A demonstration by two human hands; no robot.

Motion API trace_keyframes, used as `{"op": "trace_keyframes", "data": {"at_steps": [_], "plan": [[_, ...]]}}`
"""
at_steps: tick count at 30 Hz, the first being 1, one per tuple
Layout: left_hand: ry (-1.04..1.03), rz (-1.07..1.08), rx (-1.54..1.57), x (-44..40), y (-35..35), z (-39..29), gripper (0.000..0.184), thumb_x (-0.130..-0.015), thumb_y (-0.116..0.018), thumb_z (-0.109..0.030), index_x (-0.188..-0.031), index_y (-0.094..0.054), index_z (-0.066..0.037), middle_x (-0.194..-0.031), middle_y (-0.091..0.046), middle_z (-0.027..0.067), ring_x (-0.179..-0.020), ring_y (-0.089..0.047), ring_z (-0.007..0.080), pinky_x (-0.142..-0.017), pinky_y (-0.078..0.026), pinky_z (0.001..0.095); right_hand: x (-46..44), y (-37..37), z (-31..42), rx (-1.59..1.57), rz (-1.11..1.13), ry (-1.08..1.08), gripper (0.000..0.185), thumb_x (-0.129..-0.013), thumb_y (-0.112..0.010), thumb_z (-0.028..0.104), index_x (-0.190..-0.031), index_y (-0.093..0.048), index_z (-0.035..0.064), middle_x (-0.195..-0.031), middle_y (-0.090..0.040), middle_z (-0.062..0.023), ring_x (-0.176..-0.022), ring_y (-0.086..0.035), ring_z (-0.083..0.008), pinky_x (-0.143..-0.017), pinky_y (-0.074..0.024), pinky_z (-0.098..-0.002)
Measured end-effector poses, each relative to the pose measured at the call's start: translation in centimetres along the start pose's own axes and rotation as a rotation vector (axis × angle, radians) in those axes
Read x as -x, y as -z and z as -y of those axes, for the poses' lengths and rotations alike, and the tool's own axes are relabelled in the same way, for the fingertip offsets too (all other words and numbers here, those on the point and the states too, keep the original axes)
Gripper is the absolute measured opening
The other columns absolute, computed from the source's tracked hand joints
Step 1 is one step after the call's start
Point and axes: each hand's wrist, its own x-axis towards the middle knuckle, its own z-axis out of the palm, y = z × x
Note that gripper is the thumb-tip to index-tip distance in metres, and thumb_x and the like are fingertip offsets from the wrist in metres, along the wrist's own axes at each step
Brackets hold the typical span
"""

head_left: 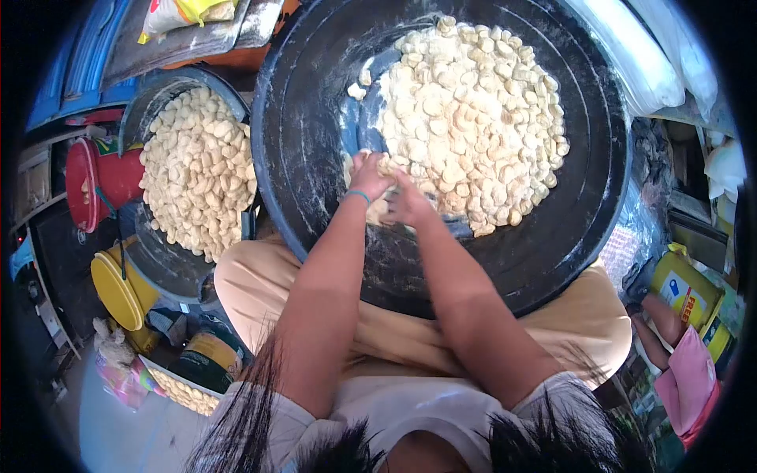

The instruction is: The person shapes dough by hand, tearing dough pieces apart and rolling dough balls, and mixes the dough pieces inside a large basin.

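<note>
A wide black round tub [293, 126] lies across my lap, holding a heap of small, pale, flour-dusted dough pieces [473, 118]. At the heap's near left edge, my left hand [371, 175], with a teal band at the wrist, curls its fingers around a few pieces. Close beside it, my right hand [410, 205] reaches in among the pieces; its fingers are blurred, so their grip is unclear. White flour streaks the tub floor. Two or three pieces lie apart at the heap's upper left.
On the left, a dark tub [169, 260] holds more pale pieces, near a red bucket [118, 177] and a yellow-lidded bucket [118, 288]. A yellow container [686, 288] stands at right, close to another person's legs [658, 331]. A plastic bag [185, 16] sits top left.
</note>
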Motion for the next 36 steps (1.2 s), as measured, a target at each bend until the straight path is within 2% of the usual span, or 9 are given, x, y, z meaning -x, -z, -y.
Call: {"op": "trace_keyframes", "data": {"at_steps": [5, 6, 7, 8, 14, 19, 23, 29, 36], "plan": [[0.173, 0.211, 0.862, -0.6, 4.6, 1.2, 0.073, -0.076, -0.074, -0.028, -0.136, -0.037, -0.008, -0.125, -0.052, 0.0138, -0.108, -0.055, 0.0284, -0.091, -0.046, 0.0358, -1.4, -3.9, 2.7, 0.194, 0.166, 0.274, 0.089, -0.08, -0.069, 0.04, -0.144, -0.019, 0.0024, -0.143, -0.032, -0.0219, -0.134, -0.028, -0.0293, -0.104, -0.0336, -0.0413], [0.305, 0.301, 0.926, 0.5, 6.4, 0.1, 0.068, -0.077, -0.073, -0.026, -0.133, -0.041, -0.007, -0.123, -0.055, 0.012, -0.104, -0.058, 0.0267, -0.088, -0.048, 0.0348, -0.2, -3.5, 4.3, 0.348, 0.015, 0.306, 0.079, -0.081, -0.07, 0.024, -0.142, -0.024, 0.0048, -0.132, -0.046, -0.0167, -0.124, -0.042, -0.0248, -0.095, -0.0414, -0.0371], [0.16, 0.686, 1.427, -3.2, 3.0, 3.6, 0.049, -0.082, -0.068, -0.018, -0.125, -0.049, -0.004, -0.116, -0.06, 0.0092, -0.099, -0.061, 0.023, -0.083, -0.051, 0.0368, 1.2, -2.7, 6.1, 0.472, 0.176, 0.327, 0.078, -0.081, -0.07, 0.022, -0.142, -0.025, 0.0047, -0.13, -0.048, -0.0148, -0.119, -0.045, -0.024, -0.09, -0.0436, -0.0361], [0.115, 0.64, 1.379, -2.5, 3.2, 2.7, 0.044, -0.084, -0.065, -0.016, -0.123, -0.051, -0.003, -0.114, -0.06, 0.0091, -0.098, -0.062, 0.0225, -0.082, -0.051, 0.0372, 2.1, -1.5, 7.8, 0.599, 0.337, 0.347, 0.077, -0.081, -0.069, 0.021, -0.142, -0.025, 0.0045, -0.128, -0.05, -0.0128, -0.115, -0.049, -0.0231, -0.085, -0.0459, -0.0351], [-0.146, 0.652, 1.397, 3.2, 7.0, -2.8, 0.038, -0.081, -0.056, -0.004, -0.119, -0.052, 0.0, -0.107, -0.062, 0.0103, -0.093, -0.063, 0.0242, -0.082, -0.053, 0.0407, 7.2, -1.2, 11.0, 0.703, 0.103, 0.479, 0.061, -0.081, -0.068, 0.017, -0.134, -0.04, 0.0076, -0.121, -0.053, -0.0092, -0.105, -0.053, -0.02, -0.08, -0.0472, -0.0319], [-0.093, 0.451, 0.664, 4.6, 9.2, -3.2, 0.04, -0.079, -0.058, -0.007, -0.119, -0.053, -0.002, -0.092, -0.062, 0.0032, -0.087, -0.057, 0.0143, -0.072, -0.048, 0.0309, 6.1, -4.2, 9.2, 0.649, 0.11, 0.632, 0.021, -0.079, -0.072, 0.022, -0.092, -0.06, 0.0082, -0.091, -0.063, -0.0038, -0.084, -0.056, -0.0145, -0.075, -0.0464, -0.0297], [-0.248, 0.437, 0.686, 4.3, 9.1, -1.3, 0.045, -0.077, -0.057, -0.007, -0.122, -0.05, -0.001, -0.097, -0.063, 0.0046, -0.086, -0.056, 0.0127, -0.081, -0.044, 0.0268, 7.4, -4.9, 9.4, 0.694, 0.108, 0.546, 0.014, -0.08, -0.067, 0.009, -0.092, -0.061, 0.0077, -0.091, -0.063, -0.0059, -0.086, -0.057, -0.0145, -0.075, -0.0468, -0.0289], [-0.222, 0.653, 0.697, 8.8, 12.0, -3.2, 0.065, -0.076, -0.056, -0.005, -0.138, -0.035, -0.003, -0.107, -0.062, 0.0078, -0.094, -0.056, 0.0138, -0.086, -0.042, 0.0253, 5.8, -3.4, 9.1, 0.682, -0.024, 0.9, 0.024, -0.08, -0.059, 0.002, -0.103, -0.061, 0.0078, -0.101, -0.059, -0.0068, -0.088, -0.056, -0.0151, -0.079, -0.0468, -0.0281], [-0.24, 0.454, 0.508, 8.4, 12.3, -2.3, 0.056, -0.08, -0.067, -0.026, -0.129, -0.048, -0.005, -0.104, -0.063, 0.0106, -0.095, -0.057, 0.0177, -0.09, -0.041, 0.0304, 6.2, -2.0, 9.3, 0.681, 0.041, 0.697, 0.022, -0.081, -0.055, 0.003, -0.101, -0.064, 0.0054, -0.096, -0.065, -0.007, -0.09, -0.059, -0.0183, -0.082, -0.0462, -0.0295]]}}
